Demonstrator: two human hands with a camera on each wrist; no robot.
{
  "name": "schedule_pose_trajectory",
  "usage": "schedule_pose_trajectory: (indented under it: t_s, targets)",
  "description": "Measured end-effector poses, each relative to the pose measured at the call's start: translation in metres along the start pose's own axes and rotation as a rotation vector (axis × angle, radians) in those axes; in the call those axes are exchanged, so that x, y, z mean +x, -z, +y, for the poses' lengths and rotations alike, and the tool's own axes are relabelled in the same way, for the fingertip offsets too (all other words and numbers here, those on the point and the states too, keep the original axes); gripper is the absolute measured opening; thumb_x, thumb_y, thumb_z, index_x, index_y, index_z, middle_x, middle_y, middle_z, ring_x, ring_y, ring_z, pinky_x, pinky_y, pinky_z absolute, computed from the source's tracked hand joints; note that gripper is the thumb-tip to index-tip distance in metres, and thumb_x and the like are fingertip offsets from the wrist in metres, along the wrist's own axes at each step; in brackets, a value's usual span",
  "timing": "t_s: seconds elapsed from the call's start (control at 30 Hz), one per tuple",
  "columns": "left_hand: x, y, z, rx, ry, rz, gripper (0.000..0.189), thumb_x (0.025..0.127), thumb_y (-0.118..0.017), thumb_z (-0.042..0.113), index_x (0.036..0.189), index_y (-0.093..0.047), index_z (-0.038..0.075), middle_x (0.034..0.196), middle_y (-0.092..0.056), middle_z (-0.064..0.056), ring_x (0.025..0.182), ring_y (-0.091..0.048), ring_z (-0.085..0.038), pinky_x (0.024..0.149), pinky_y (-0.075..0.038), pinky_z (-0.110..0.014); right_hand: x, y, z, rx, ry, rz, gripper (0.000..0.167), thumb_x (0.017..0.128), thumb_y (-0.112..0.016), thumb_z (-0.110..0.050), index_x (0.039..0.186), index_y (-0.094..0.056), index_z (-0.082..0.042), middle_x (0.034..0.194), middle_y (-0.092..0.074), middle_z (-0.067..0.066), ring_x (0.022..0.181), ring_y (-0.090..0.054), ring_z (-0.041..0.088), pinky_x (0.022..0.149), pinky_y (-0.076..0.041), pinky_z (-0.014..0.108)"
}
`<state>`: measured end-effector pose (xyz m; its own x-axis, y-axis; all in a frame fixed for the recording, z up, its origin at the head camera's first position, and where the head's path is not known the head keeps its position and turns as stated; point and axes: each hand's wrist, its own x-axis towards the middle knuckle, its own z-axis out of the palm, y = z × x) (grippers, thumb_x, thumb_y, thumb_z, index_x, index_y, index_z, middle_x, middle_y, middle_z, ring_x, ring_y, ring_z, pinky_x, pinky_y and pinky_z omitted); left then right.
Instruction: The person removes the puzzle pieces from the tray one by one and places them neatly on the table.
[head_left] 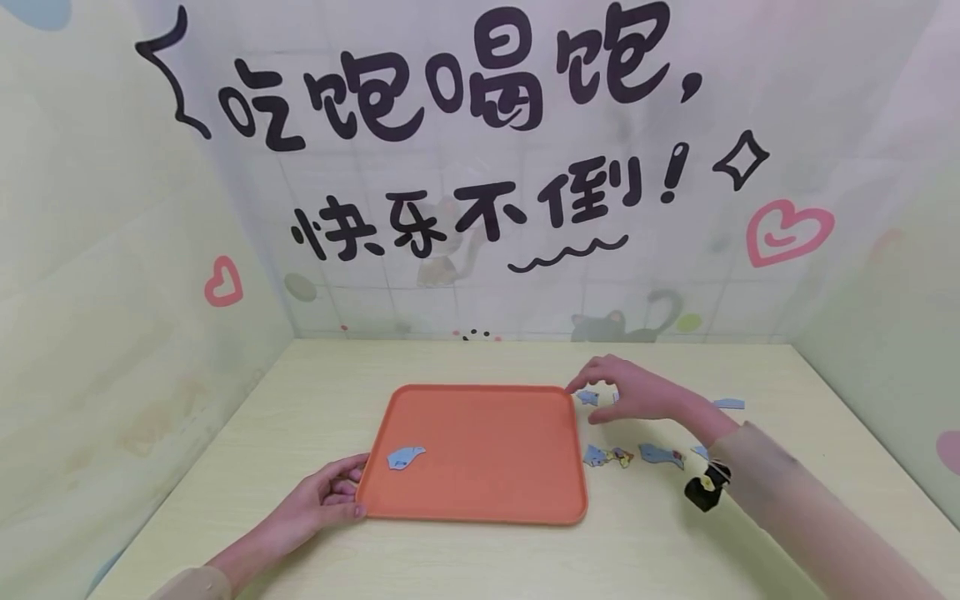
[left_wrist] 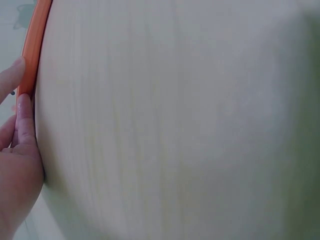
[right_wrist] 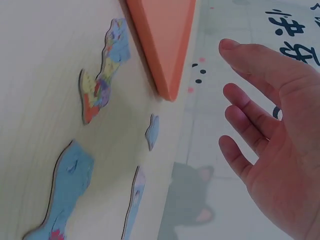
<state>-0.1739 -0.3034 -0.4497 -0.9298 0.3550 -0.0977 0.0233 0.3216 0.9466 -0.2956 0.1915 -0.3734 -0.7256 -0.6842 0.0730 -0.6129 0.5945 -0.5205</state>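
Note:
An orange tray (head_left: 487,450) lies on the table. My left hand (head_left: 315,500) grips its left edge near the front corner, and the left wrist view shows the thumb and fingers on the rim (left_wrist: 34,50). On the tray's left part rests one light-blue printed puzzle piece (head_left: 405,457). My right hand (head_left: 637,393) hovers by the far right corner, fingers loosely bent and apart, with nothing in its grasp. Close to it on the table is a small blue puzzle piece (head_left: 587,397); the right wrist view shows this small piece (right_wrist: 152,132) beside the tray corner.
Right of the tray lie several more puzzle pieces: a multicoloured one (head_left: 619,457), a long blue one (head_left: 660,455) and a narrow blue one (head_left: 729,403). Printed cloth walls (head_left: 480,308) border the table (head_left: 345,367) at the back and sides.

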Motion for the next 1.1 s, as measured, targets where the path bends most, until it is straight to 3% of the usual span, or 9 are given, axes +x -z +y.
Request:
schedule_pose_trajectory:
  t_s: [0.3,0.43,0.63,0.83,1.1]
  targets:
    - [0.001,-0.001,0.000,0.021,0.046,0.019,0.078,0.089,-0.072,0.016,0.153,-0.029,-0.001,0.134,-0.043,-0.022,0.101,-0.054,-0.005,0.086,-0.050,-0.017,0.043,-0.020,-0.023,0.040,0.110,-0.008,0.039,0.084,-0.078,-0.020,0.122,-0.068,-0.022,0.121,-0.063,0.002,0.116,-0.054,0.028,0.099,-0.045,0.051]
    - [0.000,-0.001,0.000,0.016,0.029,0.012,0.078,0.090,-0.072,0.015,0.152,-0.028,-0.003,0.133,-0.042,-0.023,0.101,-0.053,-0.006,0.085,-0.050,-0.017,0.062,-0.031,-0.033,0.051,0.146,-0.011,0.039,0.084,-0.078,-0.018,0.122,-0.069,-0.022,0.122,-0.063,0.001,0.116,-0.052,0.023,0.101,-0.045,0.050]
    - [0.001,0.001,-0.001,0.012,0.008,0.010,0.078,0.090,-0.071,0.014,0.152,-0.027,-0.004,0.133,-0.043,-0.025,0.101,-0.053,-0.005,0.085,-0.050,-0.017,0.089,-0.047,-0.050,0.074,0.207,-0.033,0.040,0.085,-0.078,-0.016,0.123,-0.068,-0.018,0.122,-0.063,0.007,0.117,-0.052,0.031,0.100,-0.044,0.052]
    - [0.002,0.001,-0.003,0.020,-0.027,0.014,0.077,0.089,-0.071,0.012,0.151,-0.029,-0.005,0.131,-0.043,-0.025,0.100,-0.052,-0.004,0.084,-0.050,-0.016,0.111,-0.062,-0.065,0.025,0.295,-0.037,0.041,0.085,-0.078,-0.018,0.125,-0.067,-0.018,0.121,-0.064,0.007,0.115,-0.052,0.027,0.098,-0.044,0.042]
    - [0.002,0.001,-0.004,0.011,-0.020,0.009,0.077,0.090,-0.071,0.012,0.152,-0.028,-0.005,0.131,-0.043,-0.025,0.100,-0.053,-0.004,0.084,-0.050,-0.016,0.135,-0.083,-0.083,0.020,0.366,-0.058,0.044,0.087,-0.076,-0.019,0.129,-0.065,-0.013,0.122,-0.063,0.009,0.114,-0.053,0.030,0.099,-0.044,0.041]
